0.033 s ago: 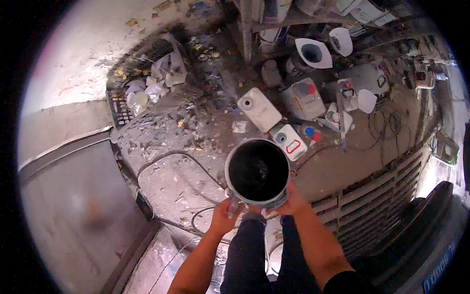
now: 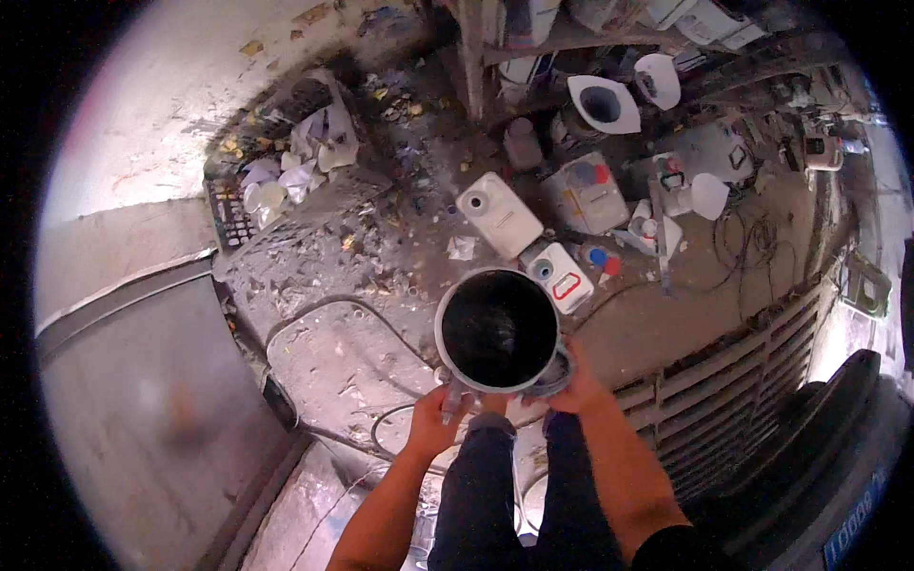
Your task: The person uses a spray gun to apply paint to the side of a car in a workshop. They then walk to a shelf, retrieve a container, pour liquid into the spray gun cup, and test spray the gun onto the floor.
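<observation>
Seen from the head camera, I held a round grey bucket (image 2: 499, 329) upright in front of my legs, above the dusty concrete floor (image 2: 324, 352). My left hand (image 2: 440, 417) was closed on the lower left of its rim, and my right hand (image 2: 575, 385) gripped the lower right edge, fingers wrapped around the wall. The bucket's mouth faced the camera; its inside was dark and smooth, and I could not tell whether anything lay in it. Its rim was a pale, thin ring, slightly scuffed. Just beyond the bucket lay a white box-shaped casing (image 2: 499, 214) with one round hole, and beside it a smaller white casing (image 2: 558, 277) bearing a red oval outline and a blue-ringed hole. Further off stood a white funnel-shaped shell (image 2: 604, 103), open and dark within. A black cable (image 2: 333, 309) curved across the floor to the left of the bucket. Crumpled white scraps (image 2: 286, 176) were heaped near the wall, among grit and small debris. A ribbed metal grille (image 2: 733, 400) ran along my right.
</observation>
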A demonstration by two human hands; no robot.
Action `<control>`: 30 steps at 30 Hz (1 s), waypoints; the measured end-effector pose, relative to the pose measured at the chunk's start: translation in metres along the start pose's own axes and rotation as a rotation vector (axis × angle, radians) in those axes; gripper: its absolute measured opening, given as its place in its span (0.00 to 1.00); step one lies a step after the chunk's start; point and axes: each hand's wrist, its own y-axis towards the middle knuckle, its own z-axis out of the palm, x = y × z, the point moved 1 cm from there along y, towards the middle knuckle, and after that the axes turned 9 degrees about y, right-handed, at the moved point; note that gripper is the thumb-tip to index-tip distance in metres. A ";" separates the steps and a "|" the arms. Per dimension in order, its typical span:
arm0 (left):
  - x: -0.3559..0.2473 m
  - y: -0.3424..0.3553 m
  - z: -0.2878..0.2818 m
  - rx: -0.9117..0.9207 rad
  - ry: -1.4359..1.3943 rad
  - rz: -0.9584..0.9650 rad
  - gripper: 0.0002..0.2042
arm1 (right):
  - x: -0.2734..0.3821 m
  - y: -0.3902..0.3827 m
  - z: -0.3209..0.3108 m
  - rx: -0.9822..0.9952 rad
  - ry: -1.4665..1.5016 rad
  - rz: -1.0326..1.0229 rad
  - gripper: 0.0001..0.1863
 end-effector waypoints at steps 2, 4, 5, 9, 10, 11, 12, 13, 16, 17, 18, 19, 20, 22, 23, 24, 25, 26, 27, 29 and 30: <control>-0.001 0.003 0.004 -0.035 -0.091 -0.039 0.08 | 0.024 -0.018 0.040 0.013 -0.185 -0.298 0.40; 0.019 -0.001 0.009 -0.017 -0.220 -0.144 0.09 | 0.040 -0.027 0.085 -0.017 -0.500 -0.546 0.47; 0.011 0.003 0.014 -0.058 -0.174 -0.135 0.09 | 0.049 -0.035 0.110 -0.033 -0.654 -0.679 0.51; -0.013 0.013 0.020 -0.089 0.102 -0.176 0.06 | 0.054 -0.049 0.198 -0.087 -1.490 -0.865 0.50; -0.007 0.011 0.025 -0.113 0.080 -0.164 0.05 | 0.053 -0.051 0.211 -0.071 -1.723 -0.874 0.50; -0.010 0.012 0.031 -0.129 0.052 -0.150 0.05 | 0.052 -0.056 0.224 -0.055 -1.809 -0.871 0.49; -0.012 0.012 0.036 -0.145 0.024 -0.137 0.05 | 0.052 -0.061 0.236 -0.038 -1.895 -0.867 0.48; -0.013 0.011 0.041 -0.136 0.010 -0.134 0.06 | 0.053 -0.065 0.242 -0.019 -1.981 -0.860 0.47; -0.027 0.009 0.056 -0.119 0.013 -0.119 0.08 | 0.064 -0.079 0.246 -0.021 -2.068 -0.819 0.46; -0.029 0.007 0.059 -0.127 0.049 -0.117 0.08 | 0.067 -0.084 0.248 0.015 -2.130 -0.802 0.46; -0.031 0.005 0.061 -0.135 0.085 -0.115 0.09 | 0.070 -0.089 0.250 0.052 -2.190 -0.784 0.46; -0.032 0.002 0.063 -0.137 0.102 -0.096 0.09 | 0.073 -0.093 0.252 0.090 -2.250 -0.766 0.45; -0.036 0.000 0.067 -0.133 0.115 -0.072 0.09 | 0.076 -0.098 0.253 0.137 -2.273 -0.757 0.45; -0.042 -0.004 0.072 -0.102 0.141 -0.076 0.08 | 0.081 -0.104 0.252 0.236 -2.315 -0.738 0.44; -0.060 -0.002 0.073 -0.062 0.141 -0.094 0.07 | 0.088 -0.111 0.250 0.254 -2.305 -0.748 0.43; -0.071 -0.002 0.074 -0.031 0.150 -0.117 0.06 | 0.092 -0.115 0.248 0.287 -2.288 -0.762 0.43; -0.069 -0.002 0.080 -0.035 0.178 -0.095 0.05 | 0.097 -0.118 0.246 0.319 -2.271 -0.776 0.42; -0.065 -0.002 0.081 -0.041 0.211 -0.078 0.04 | 0.100 -0.119 0.242 0.340 -2.254 -0.785 0.42; -0.061 -0.003 0.084 -0.046 0.244 -0.059 0.04 | 0.104 -0.120 0.239 0.360 -2.238 -0.794 0.42; -0.059 -0.004 0.090 -0.067 0.246 -0.020 0.04 | 0.110 -0.123 0.235 0.392 -2.222 -0.805 0.42; -0.060 -0.004 0.092 -0.077 0.246 0.000 0.04 | 0.114 -0.124 0.234 0.405 -2.222 -0.806 0.42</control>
